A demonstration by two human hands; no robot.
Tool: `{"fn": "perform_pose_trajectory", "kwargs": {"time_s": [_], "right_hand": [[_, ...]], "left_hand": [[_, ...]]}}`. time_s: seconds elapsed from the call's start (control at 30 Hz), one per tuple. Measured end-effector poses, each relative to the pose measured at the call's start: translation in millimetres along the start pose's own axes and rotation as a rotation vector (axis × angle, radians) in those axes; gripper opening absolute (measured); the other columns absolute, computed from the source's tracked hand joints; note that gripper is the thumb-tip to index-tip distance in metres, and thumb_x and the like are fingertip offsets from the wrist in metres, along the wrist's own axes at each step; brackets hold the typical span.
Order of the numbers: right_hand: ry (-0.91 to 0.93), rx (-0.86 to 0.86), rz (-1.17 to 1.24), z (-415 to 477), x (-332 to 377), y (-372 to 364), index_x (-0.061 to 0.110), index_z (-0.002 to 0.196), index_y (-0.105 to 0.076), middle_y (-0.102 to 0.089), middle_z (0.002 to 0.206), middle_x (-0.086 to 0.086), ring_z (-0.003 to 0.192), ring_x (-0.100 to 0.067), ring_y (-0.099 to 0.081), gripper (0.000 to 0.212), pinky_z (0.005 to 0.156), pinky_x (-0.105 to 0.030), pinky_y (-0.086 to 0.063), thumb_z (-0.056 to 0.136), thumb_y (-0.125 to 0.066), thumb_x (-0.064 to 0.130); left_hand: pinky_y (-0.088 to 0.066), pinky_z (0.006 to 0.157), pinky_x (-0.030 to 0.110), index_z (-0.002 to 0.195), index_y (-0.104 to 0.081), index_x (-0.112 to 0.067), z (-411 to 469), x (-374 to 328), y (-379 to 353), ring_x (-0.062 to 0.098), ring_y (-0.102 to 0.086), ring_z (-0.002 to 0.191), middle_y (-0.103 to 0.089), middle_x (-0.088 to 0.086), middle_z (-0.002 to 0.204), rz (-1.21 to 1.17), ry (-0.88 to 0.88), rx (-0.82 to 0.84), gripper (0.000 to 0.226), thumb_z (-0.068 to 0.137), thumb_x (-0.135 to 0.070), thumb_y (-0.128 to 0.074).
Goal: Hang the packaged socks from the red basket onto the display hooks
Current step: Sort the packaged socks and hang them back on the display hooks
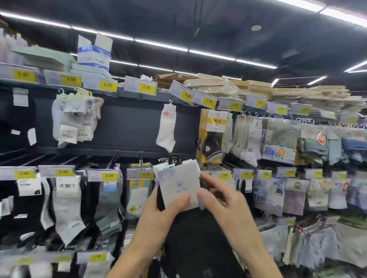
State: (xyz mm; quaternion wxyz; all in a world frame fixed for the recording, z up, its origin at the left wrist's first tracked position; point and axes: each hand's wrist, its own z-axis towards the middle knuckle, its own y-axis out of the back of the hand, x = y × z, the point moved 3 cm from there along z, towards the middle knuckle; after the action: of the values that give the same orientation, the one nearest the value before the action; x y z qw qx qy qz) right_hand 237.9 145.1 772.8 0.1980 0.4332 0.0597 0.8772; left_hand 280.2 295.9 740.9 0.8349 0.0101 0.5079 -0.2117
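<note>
A bundle of black packaged socks (194, 241) with grey-white header cards (177, 181) and black hanger hooks at the top is held up in front of the sock display. My left hand (159, 214) grips the bundle from the left, thumb pressed on the front card. My right hand (222, 200) pinches the cards' right edge with its fingertips. Bare display hooks (113, 158) stick out of the dark panel just left of the bundle's top. The red basket is out of view.
Rows of hung socks fill the rack: black and grey pairs (66, 205) at lower left, a white sock (167, 129) above the bundle, yellow-carded packs (212, 138) to the right. Yellow price tags (147, 87) line the shelf rails. Stacked packs lie on the top shelf (255, 89).
</note>
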Motion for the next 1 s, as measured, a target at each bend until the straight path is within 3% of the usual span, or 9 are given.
{"fn": "perform_pose_trajectory", "kwargs": {"time_s": [0.1, 0.2, 0.3, 0.37, 0.5, 0.63, 0.73, 0.83, 1.0], "right_hand": [[0.059, -0.148, -0.015, 5.7, 13.0, -9.1, 0.038, 0.102, -0.071, -0.068, 0.099, 0.014, 0.089, -0.006, -0.064, 0.024, 0.074, -0.017, -0.05, 0.079, -0.077, 0.038], [0.062, -0.126, 0.043, 15.2, 24.0, -23.8, 0.033, 0.092, -0.07, -0.072, 0.089, 0.008, 0.078, -0.008, -0.065, 0.022, 0.069, -0.021, -0.054, 0.074, -0.082, 0.034], [0.071, -0.081, 0.115, 27.2, 29.3, -37.5, 0.028, 0.089, -0.071, -0.074, 0.083, 0.008, 0.069, -0.006, -0.065, 0.017, 0.064, -0.015, -0.052, 0.077, -0.082, 0.024], [0.076, -0.068, 0.146, 33.3, 27.8, -45.8, 0.028, 0.088, -0.072, -0.075, 0.085, 0.008, 0.073, -0.007, -0.068, 0.013, 0.066, -0.014, -0.052, 0.079, -0.08, 0.022], [0.056, -0.039, 0.254, 43.6, 20.7, -61.6, 0.022, 0.089, -0.07, -0.077, 0.085, 0.009, 0.074, -0.003, -0.071, 0.012, 0.065, -0.013, -0.052, 0.08, -0.077, 0.017], [0.028, -0.021, 0.324, 55.2, 9.5, -73.0, 0.023, 0.089, -0.071, -0.078, 0.093, 0.004, 0.083, -0.008, -0.073, 0.022, 0.065, -0.015, -0.053, 0.07, -0.077, 0.033], [0.006, 0.015, 0.35, 66.0, 0.3, -82.2, 0.031, 0.091, -0.073, -0.077, 0.098, 0.001, 0.091, -0.016, -0.074, 0.021, 0.074, -0.027, -0.06, 0.071, -0.077, 0.035], [-0.024, 0.028, 0.398, 79.6, -13.1, -91.1, 0.029, 0.096, -0.074, -0.077, 0.101, -0.002, 0.094, -0.021, -0.074, 0.022, 0.079, -0.037, -0.061, 0.074, -0.077, 0.034], [-0.014, 0.023, 0.421, 116.2, -40.8, -103.7, 0.027, 0.103, -0.074, -0.077, 0.104, -0.003, 0.098, -0.022, -0.073, 0.024, 0.079, -0.031, -0.06, 0.079, -0.079, 0.031]], "left_hand": [[-0.059, 0.077, 0.027, 0.109, -0.074, -0.031, 2.7, -13.0, 13.1, 0.019, -0.074, 0.1, -0.077, 0.001, 0.107, 0.103, -0.077, -0.051, 0.047, 0.066, -0.05, -0.078], [-0.057, 0.088, 0.035, 0.112, -0.071, -0.039, 4.2, -24.2, 24.9, 0.017, -0.071, 0.106, -0.074, 0.001, 0.112, 0.209, -0.132, -0.043, 0.045, 0.07, -0.054, -0.079], [-0.058, 0.085, 0.029, 0.112, -0.068, -0.046, 4.8, -30.3, 40.2, 0.012, -0.07, 0.108, -0.073, -0.006, 0.114, 0.223, -0.124, -0.031, 0.044, 0.07, -0.053, -0.077], [-0.057, 0.083, 0.022, 0.113, -0.068, -0.048, 4.2, -32.9, 51.2, 0.011, -0.069, 0.11, -0.073, -0.008, 0.117, 0.161, -0.088, -0.001, 0.041, 0.072, -0.053, -0.071], [-0.053, 0.086, 0.016, 0.123, -0.067, -0.033, 2.2, -34.8, 69.9, 0.013, -0.068, 0.115, -0.072, -0.004, 0.123, 0.059, -0.031, 0.023, 0.044, 0.084, -0.052, -0.061], [-0.056, 0.081, 0.019, 0.114, -0.072, -0.029, 10.3, -28.3, 89.5, 0.018, -0.071, 0.109, -0.075, 0.001, 0.116, -0.02, -0.009, -0.072, 0.045, 0.079, -0.055, -0.065], [-0.058, 0.081, 0.023, 0.11, -0.073, -0.028, 21.3, -23.0, 98.3, 0.021, -0.072, 0.108, -0.076, 0.003, 0.114, -0.028, -0.008, -0.121, 0.035, 0.084, -0.049, -0.066], [-0.057, 0.077, 0.019, 0.109, -0.074, -0.029, 37.2, -17.5, 106.4, 0.018, -0.073, 0.104, -0.077, 0.001, 0.112, -0.01, -0.018, -0.139, 0.031, 0.086, -0.048, -0.065], [-0.057, 0.071, 0.017, 0.11, -0.074, -0.026, 72.8, -8.0, 119.4, 0.016, -0.075, 0.098, -0.078, -0.001, 0.107, 0.006, 0.006, -0.158, 0.036, 0.082, -0.048, -0.07]]}}
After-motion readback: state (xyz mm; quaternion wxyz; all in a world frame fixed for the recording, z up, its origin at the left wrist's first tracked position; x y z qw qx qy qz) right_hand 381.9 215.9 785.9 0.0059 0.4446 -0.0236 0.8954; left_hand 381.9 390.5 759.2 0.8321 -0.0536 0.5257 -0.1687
